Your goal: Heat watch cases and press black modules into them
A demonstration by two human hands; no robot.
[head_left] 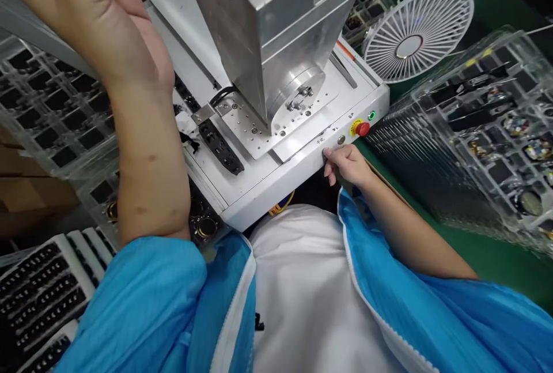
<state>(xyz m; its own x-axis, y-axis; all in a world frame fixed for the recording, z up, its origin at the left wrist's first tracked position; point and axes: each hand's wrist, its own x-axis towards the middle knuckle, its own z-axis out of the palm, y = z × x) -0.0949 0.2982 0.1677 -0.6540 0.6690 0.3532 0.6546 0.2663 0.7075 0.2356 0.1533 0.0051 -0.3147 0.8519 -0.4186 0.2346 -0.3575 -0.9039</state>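
Note:
My left hand (116, 33) is raised at the upper left with its palm showing; its fingers are mostly cut off by the top edge, so I cannot tell what they hold. My right hand (349, 166) is at the front edge of the white machine base (259, 185), fingers curled and a fingertip against the panel below a silver button (341, 139). No object shows in it. A large metal block (242, 33) stands over a drilled plate (250, 128). Left of the plate lies a black slotted strip (221, 148).
A red stop button (362, 128) and a green-ringed button (372, 115) are on the panel. Tweezers (343, 70) lie behind. A white fan (419, 33) and stacked clear trays (488, 125) stand right; more trays (47, 102) and black parts in white holders (43, 292) are left.

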